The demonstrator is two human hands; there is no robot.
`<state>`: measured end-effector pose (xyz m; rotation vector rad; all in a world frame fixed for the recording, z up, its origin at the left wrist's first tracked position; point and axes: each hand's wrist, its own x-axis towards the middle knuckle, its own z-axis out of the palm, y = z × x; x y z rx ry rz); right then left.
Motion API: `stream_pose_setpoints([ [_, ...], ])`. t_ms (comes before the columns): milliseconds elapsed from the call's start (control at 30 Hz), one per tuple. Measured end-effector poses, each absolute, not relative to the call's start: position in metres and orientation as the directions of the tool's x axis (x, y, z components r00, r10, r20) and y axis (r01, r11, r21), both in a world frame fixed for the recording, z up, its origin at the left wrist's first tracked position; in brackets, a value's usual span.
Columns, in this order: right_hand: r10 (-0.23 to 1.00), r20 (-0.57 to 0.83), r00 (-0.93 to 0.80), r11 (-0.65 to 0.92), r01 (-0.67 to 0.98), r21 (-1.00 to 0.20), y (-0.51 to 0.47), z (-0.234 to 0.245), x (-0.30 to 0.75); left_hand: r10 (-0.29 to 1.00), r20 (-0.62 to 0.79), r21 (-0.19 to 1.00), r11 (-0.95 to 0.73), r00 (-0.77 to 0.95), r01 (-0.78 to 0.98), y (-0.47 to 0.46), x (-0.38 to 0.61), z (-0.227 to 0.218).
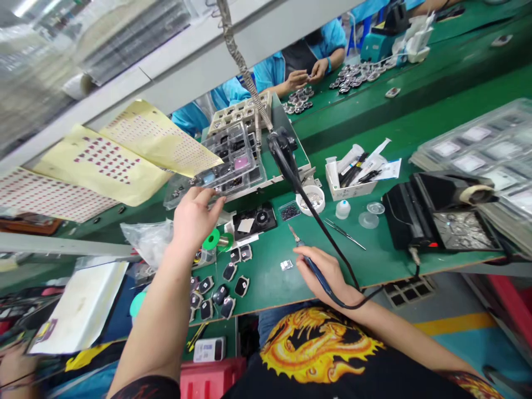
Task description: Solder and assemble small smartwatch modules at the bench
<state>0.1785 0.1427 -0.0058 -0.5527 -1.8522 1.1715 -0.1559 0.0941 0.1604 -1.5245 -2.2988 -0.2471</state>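
Note:
My right hand point(322, 271) is closed around a soldering iron point(296, 237), its tip pointing away from me over the green bench. Just left of that hand lies a small silver-white part point(286, 265). My left hand point(194, 217) is stretched out at the front of a clear plastic compartment tray point(235, 166), fingers apart with nothing seen in them; whether the fingertips touch the tray I cannot tell. Near the left wrist is a green spool of solder wire point(211, 239). Several dark watch-like cases point(229, 271) lie between my forearm and the silver part.
A tool box with syringes and pens point(353, 188), a white round dish point(310, 200), tweezers point(344, 234) and a black soldering station point(409, 213) stand to the right. The iron's cable point(324, 230) crosses the bench. Yellow sheets point(108, 166) hang at left. Co-workers sit opposite.

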Motion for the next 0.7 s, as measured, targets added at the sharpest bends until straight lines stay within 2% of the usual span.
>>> stream_pose_setpoints([
  [233,0.722,0.427,-0.544,0.467,-0.072,-0.881,0.144,0.000,0.181,0.707,0.600,0.104,0.396,-0.375,0.912,0.083,-0.140,0.134],
  [367,0.718,0.421,-0.555,0.469,-0.062,-0.881,0.145,-0.001,0.183,0.652,0.616,0.211,0.405,-0.443,0.890,0.066,-0.128,0.113],
  [433,0.716,0.413,-0.562,0.470,-0.049,-0.882,0.145,-0.001,0.185,0.583,0.606,0.321,0.443,-0.541,0.837,0.055,-0.133,0.106],
  [500,0.714,0.413,-0.565,0.474,-0.044,-0.879,0.146,-0.003,0.187,0.449,0.578,0.491,0.475,-0.681,0.730,0.041,-0.147,0.103],
  [600,0.708,0.415,-0.571,0.477,-0.047,-0.878,0.149,-0.006,0.187,0.264,0.489,0.707,0.438,-0.831,0.555,0.025,-0.179,0.105],
  [700,0.724,0.400,-0.562,0.458,-0.042,-0.888,0.148,-0.008,0.183,0.231,0.403,0.814,0.351,-0.885,0.462,0.021,-0.207,0.108],
])
